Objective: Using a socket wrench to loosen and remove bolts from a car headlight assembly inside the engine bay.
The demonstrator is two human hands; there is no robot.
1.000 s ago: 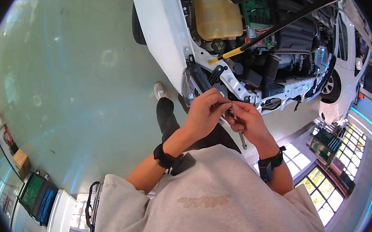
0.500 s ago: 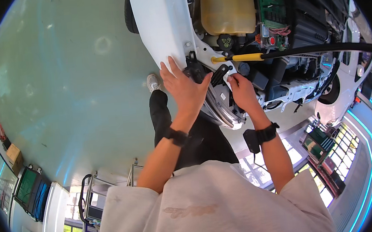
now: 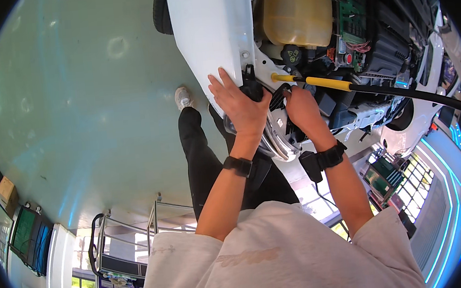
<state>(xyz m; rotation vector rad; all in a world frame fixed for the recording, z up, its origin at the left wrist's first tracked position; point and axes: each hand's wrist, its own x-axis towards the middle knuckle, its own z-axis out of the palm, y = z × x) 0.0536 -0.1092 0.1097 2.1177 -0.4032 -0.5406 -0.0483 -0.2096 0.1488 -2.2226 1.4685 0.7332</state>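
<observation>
A car headlight (image 3: 279, 138) with a clear lens and a black rear housing sits at the front corner of a white car, beside the white fender (image 3: 207, 31). My left hand (image 3: 241, 107) lies over its left part, fingers stretched out toward the fender edge and thumb spread beside the black housing. Its palm hides part of the lamp. My right hand (image 3: 305, 112) has its fingers curled at the black ribbed upper edge of the headlight; the fingertips are partly hidden. Just above the right hand, a yellow-and-black rod (image 3: 329, 84) slants across.
The engine bay holds a yellowish fluid tank (image 3: 296, 15), a black cap (image 3: 291, 54) and a green circuit board (image 3: 352, 15). A metal cart (image 3: 122, 249) stands behind at lower left. Another white car (image 3: 430, 105) is at the right.
The view has shifted, so the car appears farther right. My right hand's fingers have moved in closer to the ribbed black part. My left hand stays over the headlight, fingers spread.
</observation>
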